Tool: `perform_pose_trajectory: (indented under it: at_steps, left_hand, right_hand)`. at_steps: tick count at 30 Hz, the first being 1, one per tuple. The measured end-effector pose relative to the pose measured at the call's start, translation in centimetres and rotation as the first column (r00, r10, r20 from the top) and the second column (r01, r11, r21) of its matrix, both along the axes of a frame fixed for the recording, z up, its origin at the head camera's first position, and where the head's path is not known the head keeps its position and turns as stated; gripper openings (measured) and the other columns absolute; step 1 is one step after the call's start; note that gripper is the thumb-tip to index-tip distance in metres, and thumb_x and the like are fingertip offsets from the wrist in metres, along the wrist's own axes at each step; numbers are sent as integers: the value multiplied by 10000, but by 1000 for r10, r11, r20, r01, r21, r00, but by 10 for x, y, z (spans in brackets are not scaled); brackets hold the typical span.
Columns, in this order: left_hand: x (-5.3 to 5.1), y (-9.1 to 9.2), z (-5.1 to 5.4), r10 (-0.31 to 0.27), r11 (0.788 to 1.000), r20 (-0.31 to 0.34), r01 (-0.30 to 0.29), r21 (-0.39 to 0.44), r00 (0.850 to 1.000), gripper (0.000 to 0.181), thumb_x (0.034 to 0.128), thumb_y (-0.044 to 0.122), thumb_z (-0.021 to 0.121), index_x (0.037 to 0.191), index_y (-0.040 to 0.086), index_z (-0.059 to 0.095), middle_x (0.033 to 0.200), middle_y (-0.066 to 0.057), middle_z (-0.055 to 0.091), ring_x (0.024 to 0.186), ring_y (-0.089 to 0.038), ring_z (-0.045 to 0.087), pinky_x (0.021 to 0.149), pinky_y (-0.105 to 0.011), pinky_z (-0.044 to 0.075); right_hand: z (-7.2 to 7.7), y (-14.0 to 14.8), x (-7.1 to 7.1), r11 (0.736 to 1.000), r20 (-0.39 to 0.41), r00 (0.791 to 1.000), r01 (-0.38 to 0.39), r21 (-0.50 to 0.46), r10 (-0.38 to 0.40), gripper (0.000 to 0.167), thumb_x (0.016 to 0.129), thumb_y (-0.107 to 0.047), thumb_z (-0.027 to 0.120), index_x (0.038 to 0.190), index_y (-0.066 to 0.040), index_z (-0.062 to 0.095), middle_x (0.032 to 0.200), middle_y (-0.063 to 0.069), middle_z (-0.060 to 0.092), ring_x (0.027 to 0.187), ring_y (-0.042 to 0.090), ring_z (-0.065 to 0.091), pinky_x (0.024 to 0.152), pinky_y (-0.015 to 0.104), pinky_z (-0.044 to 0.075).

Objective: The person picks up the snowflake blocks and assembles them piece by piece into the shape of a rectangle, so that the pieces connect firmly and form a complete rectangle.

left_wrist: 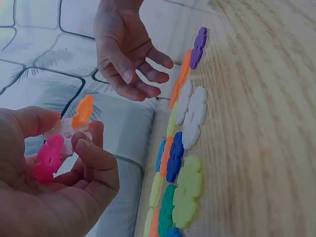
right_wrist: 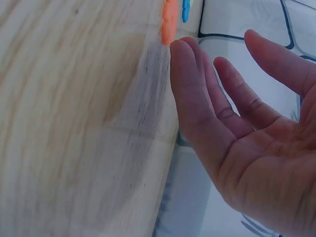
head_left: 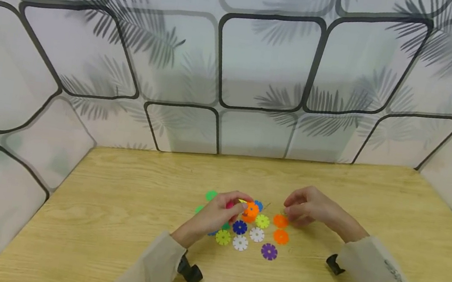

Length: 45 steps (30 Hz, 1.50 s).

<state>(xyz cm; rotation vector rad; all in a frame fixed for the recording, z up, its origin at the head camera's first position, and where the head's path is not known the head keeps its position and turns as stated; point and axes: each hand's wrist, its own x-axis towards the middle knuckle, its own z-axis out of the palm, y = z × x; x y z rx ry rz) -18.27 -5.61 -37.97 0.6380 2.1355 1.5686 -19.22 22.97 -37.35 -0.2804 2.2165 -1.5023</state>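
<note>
Head view: we see the left hand (head_left: 216, 212) holding a cluster of notched plastic discs (head_left: 252, 209) above the wooden table (head_left: 110, 240); the right hand (head_left: 313, 209), holding nothing, is beside loose orange discs (head_left: 281, 237).

Left wrist view: thumb and fingers pinch a white disc (left_wrist: 68, 133), seemingly slotted between a pink disc (left_wrist: 48, 160) and an orange one (left_wrist: 83, 111). The cluster's long axis slants from pink, lower left, to orange, upper right. We judge uneven squeezing could pop a joint.

Right wrist view: fingers spread, loosely curved; a nudge could slide the nearby orange disc.

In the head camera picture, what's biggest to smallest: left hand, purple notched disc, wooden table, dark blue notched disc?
1. Wooden table
2. Left hand
3. Purple notched disc and dark blue notched disc: about alike; purple may be nearer, so unranked.
</note>
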Motion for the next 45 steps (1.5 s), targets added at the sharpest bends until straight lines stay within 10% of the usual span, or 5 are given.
perform_pose_trajectory:
  at_steps: [17, 45]
  left_hand:
    - [2, 0, 0, 41, 999, 11, -41, 3, 999, 295, 1068, 138, 501, 1286, -22, 617, 771, -84, 534, 589, -171, 380, 499, -201, 296]
    - [-2, 0, -7, 57, 998, 57, -60, 36, 997, 330, 1067, 160, 504, 1301, -45, 613, 763, -29, 550, 609, -133, 411, 580, -226, 369]
  right_hand:
    - [-7, 0, -1, 997, 34, 999, 19, 73, -22, 328, 917, -42, 671, 1150, 173, 591, 936, 130, 693, 756, 216, 674, 683, 397, 606]
    - [-16, -21, -5, 965, -159, 986, -1, 262, 44, 217, 763, 49, 805, 915, 45, 650, 681, 17, 503, 534, 108, 498, 527, 261, 484]
